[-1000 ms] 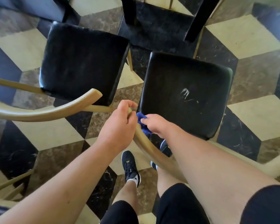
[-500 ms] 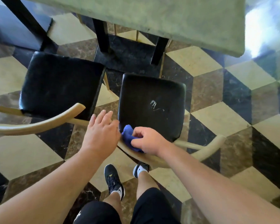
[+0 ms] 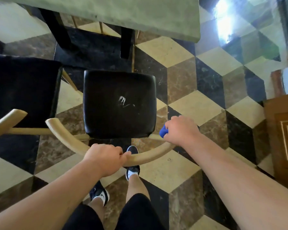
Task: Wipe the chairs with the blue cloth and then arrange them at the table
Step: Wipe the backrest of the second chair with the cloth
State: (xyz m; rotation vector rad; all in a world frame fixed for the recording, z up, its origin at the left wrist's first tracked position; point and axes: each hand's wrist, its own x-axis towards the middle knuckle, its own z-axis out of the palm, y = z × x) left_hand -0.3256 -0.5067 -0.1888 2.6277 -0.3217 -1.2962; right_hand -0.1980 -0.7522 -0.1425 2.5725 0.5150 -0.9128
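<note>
A chair with a black seat (image 3: pixel 119 103) and a curved pale wooden backrest (image 3: pixel 66 140) stands in front of me, facing the green table (image 3: pixel 140 15). The seat carries a white scuff mark. My left hand (image 3: pixel 105 159) is closed around the middle of the backrest. My right hand (image 3: pixel 181 129) rests on the backrest's right end and holds the bunched blue cloth (image 3: pixel 163 131), of which only a small part shows. A second black-seated chair (image 3: pixel 23 88) stands close on the left, its wooden backrest (image 3: pixel 7 120) partly in view.
The table's black legs (image 3: pixel 126 42) stand just beyond the chair's front. More chair legs show under the table. A brown wooden door or cabinet (image 3: pixel 283 135) is at the right edge. The floor is a cube-patterned tile; my two feet are right behind the chair.
My right hand has slid with the cloth from the backrest's left part to its right end. My left hand has gone from open beside the rail to gripping its middle.
</note>
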